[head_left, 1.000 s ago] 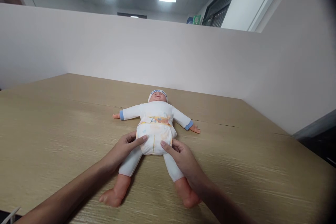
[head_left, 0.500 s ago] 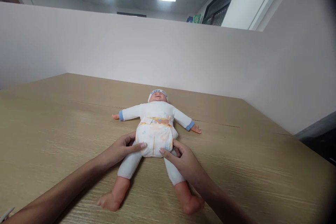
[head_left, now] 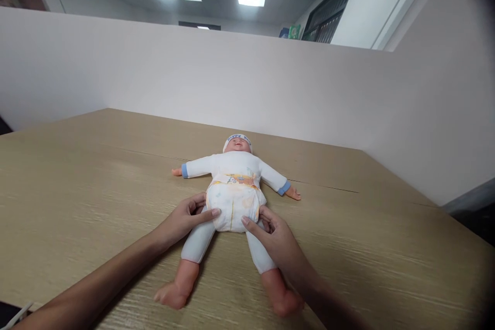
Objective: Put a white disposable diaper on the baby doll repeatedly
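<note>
A baby doll [head_left: 237,164] in a white suit with blue cuffs and a lettered white cap lies on its back, arms spread and feet toward me. Around its hips sits a white diaper [head_left: 232,207] with a printed orange band at the waist and a yellow line down the front. My left hand [head_left: 193,216] grips the diaper's left edge by the leg, thumb on the front and fingers at the side. On the right edge, my right hand [head_left: 268,226] pinches the diaper the same way, with its fingertips partly hidden behind the edge.
The doll rests on a wooden table [head_left: 116,175]. A pale partition wall [head_left: 232,77] stands behind the table and along its right side. At the bottom left corner a thin white object [head_left: 21,314] shows beside my left forearm.
The whole scene sits slightly farther right in view, as the camera has shifted. Both hands keep their places at the diaper's edges.
</note>
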Tool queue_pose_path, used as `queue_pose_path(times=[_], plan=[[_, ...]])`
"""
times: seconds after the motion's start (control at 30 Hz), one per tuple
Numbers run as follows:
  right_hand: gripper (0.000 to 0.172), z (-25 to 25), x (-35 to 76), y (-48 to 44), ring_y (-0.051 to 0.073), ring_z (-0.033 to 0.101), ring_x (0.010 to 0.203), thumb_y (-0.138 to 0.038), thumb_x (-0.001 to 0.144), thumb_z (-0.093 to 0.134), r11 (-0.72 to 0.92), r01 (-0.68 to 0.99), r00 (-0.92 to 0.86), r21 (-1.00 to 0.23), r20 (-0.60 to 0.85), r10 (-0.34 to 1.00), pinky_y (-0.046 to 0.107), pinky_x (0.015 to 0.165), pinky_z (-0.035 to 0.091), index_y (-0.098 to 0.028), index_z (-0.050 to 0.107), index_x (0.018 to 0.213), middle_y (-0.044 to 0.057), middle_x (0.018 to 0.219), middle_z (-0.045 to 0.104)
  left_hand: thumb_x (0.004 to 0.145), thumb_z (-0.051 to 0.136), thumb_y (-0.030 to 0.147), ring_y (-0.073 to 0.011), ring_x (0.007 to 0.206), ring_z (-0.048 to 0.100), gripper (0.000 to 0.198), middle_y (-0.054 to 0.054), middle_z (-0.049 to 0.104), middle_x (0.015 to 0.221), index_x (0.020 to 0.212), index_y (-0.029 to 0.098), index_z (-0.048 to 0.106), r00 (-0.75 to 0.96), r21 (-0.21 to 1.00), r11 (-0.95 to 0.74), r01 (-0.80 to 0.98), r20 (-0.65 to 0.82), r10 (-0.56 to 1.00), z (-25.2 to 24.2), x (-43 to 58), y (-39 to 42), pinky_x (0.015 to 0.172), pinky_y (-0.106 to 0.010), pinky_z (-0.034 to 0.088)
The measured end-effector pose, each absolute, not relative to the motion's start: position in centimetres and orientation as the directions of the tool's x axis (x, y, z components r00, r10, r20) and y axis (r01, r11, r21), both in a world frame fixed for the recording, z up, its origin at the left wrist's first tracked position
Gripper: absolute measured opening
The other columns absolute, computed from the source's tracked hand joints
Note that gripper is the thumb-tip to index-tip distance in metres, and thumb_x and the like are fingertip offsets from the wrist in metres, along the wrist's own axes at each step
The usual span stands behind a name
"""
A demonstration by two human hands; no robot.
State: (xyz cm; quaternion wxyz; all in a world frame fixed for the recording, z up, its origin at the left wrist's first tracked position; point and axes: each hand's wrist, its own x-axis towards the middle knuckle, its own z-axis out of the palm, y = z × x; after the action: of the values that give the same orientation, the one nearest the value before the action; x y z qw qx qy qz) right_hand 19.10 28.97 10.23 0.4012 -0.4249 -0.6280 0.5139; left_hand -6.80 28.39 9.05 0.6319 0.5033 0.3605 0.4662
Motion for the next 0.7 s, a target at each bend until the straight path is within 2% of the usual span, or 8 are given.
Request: queue_pose_path(times=[0.13, 0.23, 0.4, 0.57, 0.7], plan=[[0.041, 9.7, 19.3, 29.0, 0.028, 0.07, 0.102, -0.062, 0.092, 0.08, 0.12, 0.203, -0.262, -0.972, 0.064, 0.963, 0.036, 0.09, 0.058, -0.021, 0.078, 0.101, 0.005, 0.101, 0.078, 0.089, 0.089, 0.051, -0.0286, 0.117, 0.074, 0.047, -0.011, 0.081, 0.129, 0.121, 0.018, 0.079, 0.287, 0.983, 0.031, -0.179, 0.023, 0.958, 8.9, -7.3, 28.5, 0.102, -0.037, 0.058], [0.046, 9.5, 19.5, 28.9, 0.027, 0.066, 0.094, -0.065, 0.089, 0.081, 0.133, 0.3, -0.204, -0.945, 0.073, 0.976, 0.036, 0.083, 0.057, -0.021, 0.08, 0.101, 0.005, 0.095, 0.076, 0.089, 0.087, 0.053, -0.028, 0.114, 0.074, 0.046, -0.01, 0.082, 0.125, 0.118, 0.018, 0.08, 0.277, 0.99, 0.002, -0.138, 0.037, 0.96, 9.0, -7.7, 28.6, 0.1, -0.036, 0.057], [0.043, 9.8, 19.7, 28.3, 0.027, 0.063, 0.091, -0.061, 0.088, 0.08, 0.183, 0.389, -0.154, -0.903, 0.132, 0.979, 0.037, 0.079, 0.055, -0.023, 0.082, 0.108, 0.006, 0.096, 0.073, 0.093, 0.082, 0.056, -0.028, 0.111, 0.071, 0.044, -0.008, 0.081, 0.119, 0.117, 0.018, 0.082, 0.247, 0.999, -0.055, -0.001, 0.053, 0.968, 9.3, -8.0, 28.3, 0.096, -0.035, 0.055], [0.035, 10.8, 19.6, 27.8, 0.026, 0.062, 0.094, -0.053, 0.089, 0.074, 0.253, 0.427, -0.165, -0.868, 0.201, 0.966, 0.04, 0.084, 0.055, -0.022, 0.081, 0.105, 0.01, 0.112, 0.069, 0.094, 0.079, 0.059, -0.029, 0.112, 0.069, 0.045, -0.008, 0.08, 0.116, 0.114, 0.02, 0.082, 0.164, 0.984, -0.123, 0.132, 0.101, 0.981, 9.6, -8.0, 28.0, 0.098, -0.037, 0.053], [0.032, 11.5, 19.7, 27.6, 0.025, 0.06, 0.089, -0.051, 0.089, 0.072, 0.275, 0.476, -0.191, -0.835, 0.207, 0.959, 0.04, 0.082, 0.052, -0.022, 0.078, 0.101, 0.009, 0.105, 0.066, 0.095, 0.076, 0.061, -0.0292, 0.113, 0.067, 0.043, -0.008, 0.08, 0.116, 0.108, 0.02, 0.081, 0.071, 0.957, -0.175, 0.23, 0.163, 0.984, 9.8, -8.0, 27.6, 0.101, -0.037, 0.051]])
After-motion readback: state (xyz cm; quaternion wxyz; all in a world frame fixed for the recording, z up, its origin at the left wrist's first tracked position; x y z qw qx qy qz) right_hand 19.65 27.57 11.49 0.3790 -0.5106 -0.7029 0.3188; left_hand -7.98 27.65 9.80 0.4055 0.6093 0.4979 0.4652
